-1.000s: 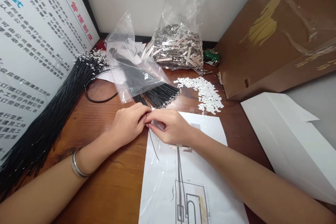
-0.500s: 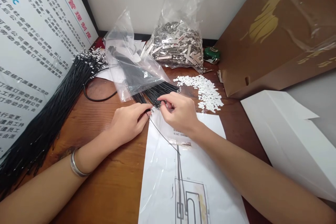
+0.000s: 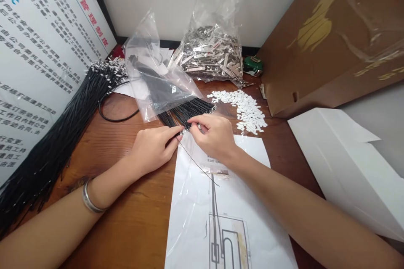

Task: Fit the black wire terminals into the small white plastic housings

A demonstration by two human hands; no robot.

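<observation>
My left hand [image 3: 156,148] is closed in a pinch on a thin dark wire [image 3: 198,164], whose loose end curves down over the printed sheet [image 3: 192,218]. Close beside it, my right hand [image 3: 213,134] pinches with thumb and forefinger at the metal-tipped ends of the black cords [image 3: 189,110]; what lies between those fingers is too small to make out. Those cords stick out of a clear plastic bag [image 3: 148,107] just beyond both hands. Right of the cords, a spread of small white plastic pieces [image 3: 251,111] lies on the wooden table [image 3: 126,214].
A large bundle of black cords [image 3: 59,134] with white ends leans along the left, by a printed board [image 3: 28,71]. Behind stand a clear bag of metal clips [image 3: 211,54] and a green tape measure [image 3: 253,66]. A brown box [image 3: 341,63] and white folded card [image 3: 344,164] flank the right.
The view has shifted slightly. My right hand has edged a little toward the left hand and the cord ends; the left hand keeps its pinch on the wire.
</observation>
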